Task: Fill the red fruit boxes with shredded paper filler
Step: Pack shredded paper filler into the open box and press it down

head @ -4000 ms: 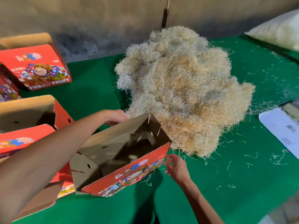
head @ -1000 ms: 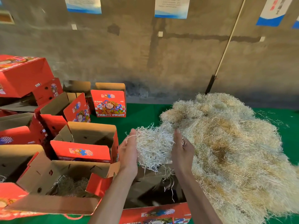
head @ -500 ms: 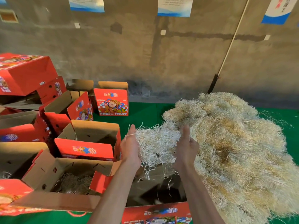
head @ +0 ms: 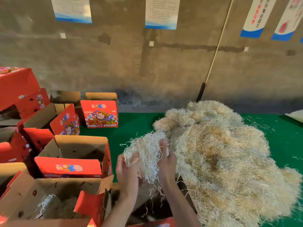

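Note:
A big pile of pale shredded paper filler [head: 218, 154] lies on the green table. My left hand [head: 127, 173] and my right hand [head: 166, 163] grip a clump of white filler [head: 146, 153] between them, held above an open red fruit box [head: 154, 208] at the bottom of the view. That box's dark inside shows a few loose strands. To its left, another open red box [head: 49, 205] holds filler.
More red fruit boxes stand open at the left [head: 72, 159], one upright reading FRESH FRUIT [head: 100, 113] near the wall. A long stick [head: 214, 54] leans on the concrete wall. A white bag [head: 295, 115] lies at the far right of the green table [head: 137, 122].
Both hands have pulled the clump off the pile and brought it lower and closer, over the open box. Four seconds ago they were setting that empty box upright.

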